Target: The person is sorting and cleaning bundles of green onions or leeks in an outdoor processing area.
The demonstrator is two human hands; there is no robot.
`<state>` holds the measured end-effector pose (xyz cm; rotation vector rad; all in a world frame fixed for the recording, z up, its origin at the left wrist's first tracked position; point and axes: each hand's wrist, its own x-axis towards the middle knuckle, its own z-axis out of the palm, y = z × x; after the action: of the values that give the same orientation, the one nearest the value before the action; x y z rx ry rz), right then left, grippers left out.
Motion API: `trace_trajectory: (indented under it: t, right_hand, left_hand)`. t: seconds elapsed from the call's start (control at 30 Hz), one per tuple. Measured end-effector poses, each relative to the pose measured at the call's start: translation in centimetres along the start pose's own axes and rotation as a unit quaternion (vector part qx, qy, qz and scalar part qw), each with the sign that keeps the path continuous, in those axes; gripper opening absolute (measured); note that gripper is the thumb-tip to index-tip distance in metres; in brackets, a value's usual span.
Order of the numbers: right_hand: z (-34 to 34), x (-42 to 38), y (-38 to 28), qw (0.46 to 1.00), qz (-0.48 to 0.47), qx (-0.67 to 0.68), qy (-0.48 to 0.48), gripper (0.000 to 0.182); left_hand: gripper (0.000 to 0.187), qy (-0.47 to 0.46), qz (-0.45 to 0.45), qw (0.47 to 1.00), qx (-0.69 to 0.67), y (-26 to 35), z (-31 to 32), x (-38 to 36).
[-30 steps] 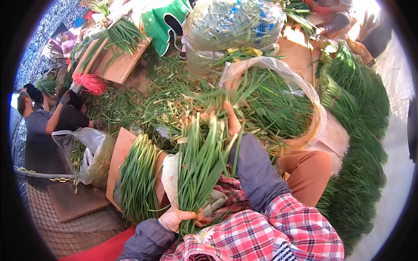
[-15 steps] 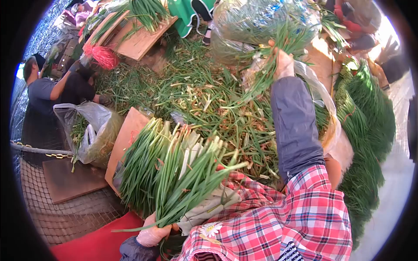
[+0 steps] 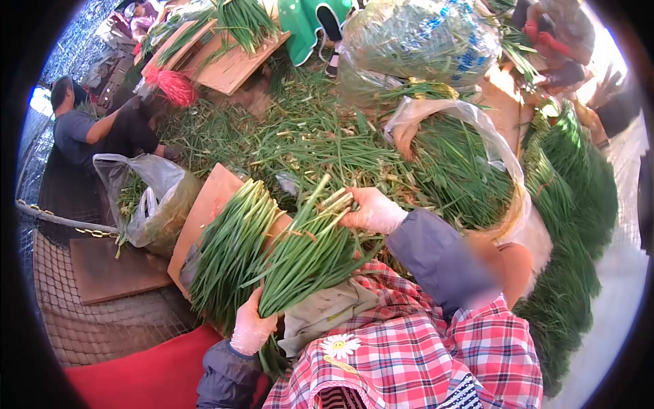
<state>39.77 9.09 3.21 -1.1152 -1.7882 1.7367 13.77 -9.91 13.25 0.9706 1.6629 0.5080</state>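
A bunch of garlic chives point(image 3: 306, 262) lies slantwise across my lap, pale cut ends at the top. Its leafy lower end is wrapped by the fingers of my left hand point(image 3: 253, 326), which wears a clear glove. At the pale ends my right hand point(image 3: 376, 210), gloved too, grips the stalks from the right. Close by on the left, a thick pile of chives point(image 3: 231, 252) rests on a tilted wooden board point(image 3: 197, 225). Beneath the bunch is a grey cloth point(image 3: 327, 310) over the plaid garment point(image 3: 409, 341).
Loose leaves point(image 3: 300, 143) litter the ground ahead. An open plastic bag point(image 3: 518, 170) of greens lies on the right, beside a long heap of chives point(image 3: 572, 225). A smaller bag point(image 3: 153, 204) stands left. A stuffed clear bag point(image 3: 422, 44) and a seated co-worker point(image 3: 88, 129) are farther off.
My right hand has come down from the open bag to the pale ends of the bunch. My left hand has risen slightly, and the bunch sits more upright.
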Motion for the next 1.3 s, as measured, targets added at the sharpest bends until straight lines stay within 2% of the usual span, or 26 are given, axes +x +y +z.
trace_trajectory:
  t: [0.03, 0.07, 0.13, 0.17, 0.23, 0.27, 0.3, 0.33, 0.37, 0.47, 0.53, 0.6, 0.63, 0.67, 0.7, 0.73, 0.77, 0.87, 0.9, 0.93, 1.0, 1.07, 1.13, 1.2, 1.23, 1.3]
  right_hand:
    - [0.1, -0.9, -0.9, 0.999, -0.012, -0.003, 0.046, 0.041]
    - [-0.2, -1.2, -0.2, 0.998, -0.003, 0.005, 0.069, 0.041]
    - [-1.2, -0.8, 2.1, 0.99, -0.031, 0.104, 0.095, 0.034]
    - [-1.3, -0.9, 2.0, 0.987, 0.007, 0.074, 0.143, 0.026]
    - [-2.2, -0.9, 4.9, 0.978, -0.022, 0.026, 0.204, 0.02]
    - [-3.8, -1.8, 5.7, 0.935, -0.02, -0.067, 0.348, 0.013]
    - [-7.0, -3.4, 5.9, 0.912, 0.006, -0.068, 0.404, 0.011]
    - [-10.0, -5.0, 6.8, 0.918, 0.084, -0.044, 0.386, 0.011]
    - [-11.2, -6.0, 6.6, 0.937, 0.164, -0.097, 0.293, 0.017]
    - [-8.3, -7.7, 2.4, 0.973, 0.06, -0.158, 0.156, 0.026]
    - [-4.8, -9.1, -3.0, 0.96, 0.017, -0.216, 0.179, 0.037]
    - [-1.3, -9.1, -5.0, 0.939, -0.07, -0.308, 0.135, 0.042]
    - [0.5, -8.7, -5.1, 0.923, -0.093, -0.35, 0.132, 0.04]
    - [1.9, -8.3, -4.7, 0.903, -0.117, -0.392, 0.13, 0.038]
    - [2.7, -7.1, -1.3, 0.898, -0.215, -0.351, 0.158, 0.027]
    - [2.9, -6.7, -0.4, 0.905, -0.183, -0.347, 0.165, 0.023]
    - [3.0, -6.6, 0.3, 0.912, -0.15, -0.342, 0.171, 0.02]
    - [-0.7, -6.2, 2.1, 0.903, -0.054, -0.355, 0.238, 0.026]
    - [-3.2, -6.2, 4.3, 0.922, 0.01, -0.223, 0.315, 0.018]
    - [-6.3, -5.5, 8.2, 0.936, 0.052, -0.109, 0.331, 0.025]
    - [-7.3, -7.6, 3.7, 0.952, 0.179, -0.114, 0.223, 0.033]
    - [-4.4, -7.5, 2.7, 0.975, -0.027, -0.155, 0.158, 0.043]
    - [-1.4, -8.2, -2.0, 0.982, 0.046, -0.181, 0.042, 0.052]
    - [-0.9, -7.3, -2.1, 0.979, 0.127, -0.151, -0.043, 0.057]
    - [-0.7, -6.9, 0.1, 0.988, 0.117, -0.092, -0.047, 0.052]
    - [-0.1, -6.4, 2.9, 0.993, 0.066, -0.086, -0.049, 0.048]
  left_hand:
    - [0.044, -0.005, 0.041, 0.999, -0.006, -0.4, 0.2, 0.1]
    - [0.044, -0.01, 0.079, 0.997, -0.012, -0.9, 0.4, 0.0]
    - [0.045, -0.042, 0.079, 0.996, 0.007, -1.2, 0.9, 0.1]
    - [0.045, -0.037, 0.092, 0.995, 0.021, -0.6, 1.5, 0.1]
    - [0.047, -0.038, 0.082, 0.995, 0.045, -0.1, 1.7, -0.3]
    - [0.048, -0.044, 0.061, 0.997, 0.01, -0.5, 1.3, -0.6]
    - [0.05, -0.05, 0.038, 0.998, -0.024, -1.3, 0.6, -1.1]
    - [0.051, -0.052, 0.016, 0.997, -0.061, -1.8, 0.3, -1.4]
    - [0.052, -0.058, 0.015, 0.996, -0.059, -1.9, 0.4, -1.6]
    - [0.05, -0.043, 0.075, 0.996, -0.02, -3.1, 1.3, -0.8]
    - [0.05, -0.052, 0.07, 0.996, -0.018, -2.1, 1.5, -0.9]
    - [0.05, -0.037, 0.054, 0.998, 0.004, -1.7, 2.1, -1.2]
    - [0.048, -0.021, 0.075, 0.995, 0.057, -1.5, 2.3, -1.3]
    - [0.048, -0.027, 0.085, 0.996, 0.026, -2.1, 2.4, -1.1]
    - [0.048, -0.033, 0.094, 0.995, -0.005, -3.0, 2.6, -0.5]
    - [0.048, -0.04, 0.101, 0.993, -0.038, -3.7, 2.7, -0.3]
    - [0.053, -0.036, 0.102, 0.993, 0.042, -2.1, 2.5, -1.4]
    - [0.06, -0.08, 0.047, 0.989, -0.116, -2.0, 2.2, -2.7]
    - [0.065, -0.079, 0.029, 0.986, -0.142, -2.4, 1.8, -2.9]
    - [0.065, -0.084, 0.016, 0.987, -0.133, -3.1, 1.4, -3.1]
    - [0.066, -0.087, -0.003, 0.989, -0.118, -4.6, 0.9, -2.9]
    - [0.069, -0.072, 0.016, 0.981, -0.18, -5.4, 2.0, -2.7]
    - [0.069, -0.048, 0.051, 0.977, -0.202, -5.8, 2.9, -2.0]
    - [0.068, -0.053, 0.027, 0.981, -0.186, -5.3, 2.6, -2.1]
    - [0.067, -0.042, 0.024, 0.98, -0.194, -5.8, 2.4, -2.2]
    - [0.068, -0.031, 0.023, 0.983, -0.182, -6.6, 2.2, -2.0]
